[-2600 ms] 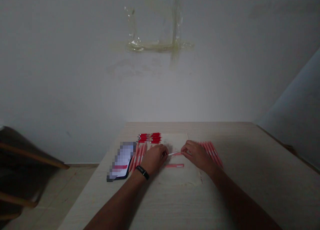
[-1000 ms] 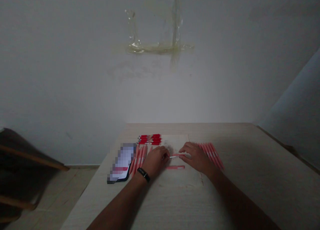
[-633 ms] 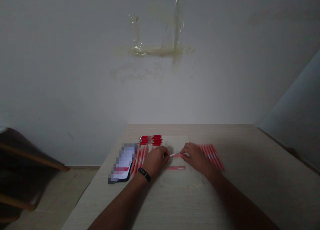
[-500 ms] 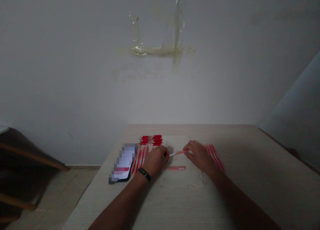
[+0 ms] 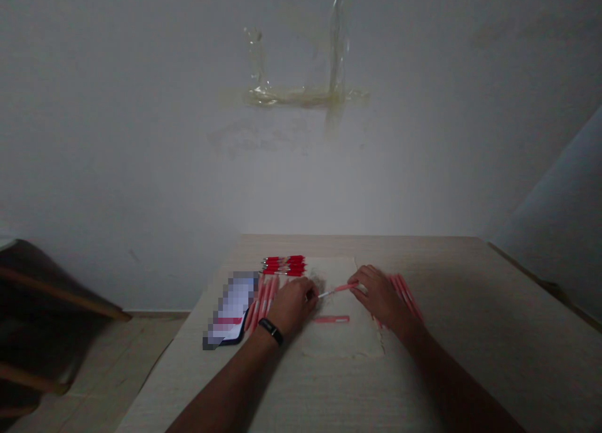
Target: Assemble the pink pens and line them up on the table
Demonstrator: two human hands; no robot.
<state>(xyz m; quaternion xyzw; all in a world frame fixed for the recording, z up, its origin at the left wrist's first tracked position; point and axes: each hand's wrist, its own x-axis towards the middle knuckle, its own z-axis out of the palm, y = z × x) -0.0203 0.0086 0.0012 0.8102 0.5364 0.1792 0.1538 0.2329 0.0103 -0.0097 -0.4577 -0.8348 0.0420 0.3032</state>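
Note:
Between my hands, above a pale sheet (image 5: 342,345) on the table, is a thin stick-like piece (image 5: 345,287), pink toward the right and whitish toward the left. My left hand (image 5: 292,304), with a dark band at the wrist, pinches its whitish end. The fingertips of my right hand (image 5: 380,294) are closed on the pink end. Just in front of the hands, a flat pink strip (image 5: 333,319) with a small white patch lies on the sheet. Several slim pink sticks (image 5: 263,298) lie beside my left hand, partly covered by it. More pink sticks (image 5: 408,295) lie partly behind my right hand.
Several red pens (image 5: 285,265) with silvery tips lie stacked at the back left. A phone (image 5: 232,311) with a lit, blurred screen rests near the table's left edge. Behind the table (image 5: 470,358) stands a wall (image 5: 301,182) with old tape. Dark furniture (image 5: 32,295) is at left.
My right hand has shifted slightly right with the pink end, and a little more of the whitish part shows between the hands. My left hand stays nearly in place.

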